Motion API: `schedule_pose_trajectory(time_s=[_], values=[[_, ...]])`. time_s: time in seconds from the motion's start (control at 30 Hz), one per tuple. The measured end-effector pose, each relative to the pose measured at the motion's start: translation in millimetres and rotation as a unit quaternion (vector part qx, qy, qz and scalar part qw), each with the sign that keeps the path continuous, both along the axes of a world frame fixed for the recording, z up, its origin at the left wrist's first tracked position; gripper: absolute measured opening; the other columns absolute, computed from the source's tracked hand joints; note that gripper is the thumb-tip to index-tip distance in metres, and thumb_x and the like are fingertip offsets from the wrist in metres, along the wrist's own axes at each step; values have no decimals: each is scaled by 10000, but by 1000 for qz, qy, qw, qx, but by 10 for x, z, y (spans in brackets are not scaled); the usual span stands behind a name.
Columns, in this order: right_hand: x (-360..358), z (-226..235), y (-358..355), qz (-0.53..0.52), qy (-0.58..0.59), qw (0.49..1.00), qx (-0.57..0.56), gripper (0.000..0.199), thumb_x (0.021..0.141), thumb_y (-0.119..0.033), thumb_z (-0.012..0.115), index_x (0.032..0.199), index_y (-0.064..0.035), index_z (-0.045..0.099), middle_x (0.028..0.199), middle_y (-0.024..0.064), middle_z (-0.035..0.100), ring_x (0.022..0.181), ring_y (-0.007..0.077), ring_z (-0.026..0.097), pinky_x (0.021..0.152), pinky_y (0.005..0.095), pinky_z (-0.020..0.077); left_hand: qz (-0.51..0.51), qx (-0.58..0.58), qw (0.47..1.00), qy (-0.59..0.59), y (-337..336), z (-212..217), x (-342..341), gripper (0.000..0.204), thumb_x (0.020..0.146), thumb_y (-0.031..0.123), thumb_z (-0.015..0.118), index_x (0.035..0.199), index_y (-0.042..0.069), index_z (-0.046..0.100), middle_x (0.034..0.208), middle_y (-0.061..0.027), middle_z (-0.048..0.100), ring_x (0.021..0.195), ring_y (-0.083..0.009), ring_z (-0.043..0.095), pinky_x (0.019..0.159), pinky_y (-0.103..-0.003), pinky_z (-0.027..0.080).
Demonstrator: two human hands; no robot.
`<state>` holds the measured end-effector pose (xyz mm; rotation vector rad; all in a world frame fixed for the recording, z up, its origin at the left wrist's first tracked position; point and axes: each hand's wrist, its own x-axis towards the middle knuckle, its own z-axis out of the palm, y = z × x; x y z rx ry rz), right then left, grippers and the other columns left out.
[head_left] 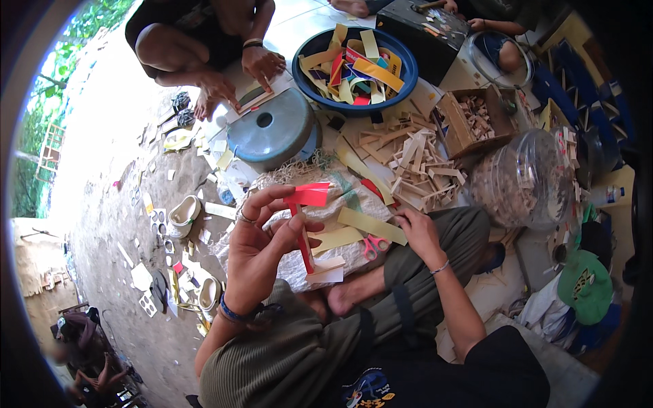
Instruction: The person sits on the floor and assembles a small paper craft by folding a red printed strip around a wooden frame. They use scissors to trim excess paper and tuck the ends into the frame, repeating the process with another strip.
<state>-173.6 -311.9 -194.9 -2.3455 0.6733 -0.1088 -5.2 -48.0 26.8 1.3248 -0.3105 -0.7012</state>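
So the left hand (262, 234) had its fingers clamped on a skinny red piece (303, 243), held up in front of the person, long axis running far to near. A cream strip (372, 226) slanted off to its right, closer to the right hand (418, 234), whose fingers bunched at the right end; couldn't tell if they gripped. Farther off: blue basin (401, 94) piled with paper strips (379, 73), cardboard box (486, 144) of wooden bits (477, 115), then a clear plastic tub (527, 160).
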Motion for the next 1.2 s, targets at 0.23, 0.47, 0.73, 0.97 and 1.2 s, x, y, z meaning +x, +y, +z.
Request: schedule_pose_trajectory(time_s=[0.23,0.47,0.73,0.97,1.2], values=[[171,83,295,61,-60,996,21,233,942,-290,688,983,-60,703,911,158,698,847,379,682,730,476,526,53,-6,998,33,-17,21,10,529,1033,92,609,1520,86,403,1305,-130,600,1082,-269,697,874,-427,636],[-154,-160,662,120,85,980,-135,353,810,-344,792,995,-56,706,973,162,680,898,370,685,800,474,523,88,-27,995,47,-9,33,22,516,1043,101,596,1525,92,413,1323,-164,611,1112,-279,692,895,-443,633],[-312,76,487,52,110,981,150,284,827,-270,761,933,-6,752,1059,159,696,919,286,703,800,404,549,82,-59,995,-11,5,-22,27,357,1050,83,586,1395,30,511,1265,-149,644,1142,-282,684,934,-455,620],[-617,665,280,72,55,778,622,268,907,-98,751,1134,43,727,1132,57,694,1041,135,640,950,282,497,79,-88,986,-119,41,-73,15,269,1027,-4,598,1295,2,592,1216,-125,648,1136,-225,672,954,-384,606],[-528,1235,619,110,2,770,629,174,866,-52,803,982,-36,674,1208,85,635,1010,110,629,826,256,545,62,-22,932,-358,70,4,30,297,884,-122,722,1132,41,723,1178,-133,676,1073,-206,685,888,-321,583]])
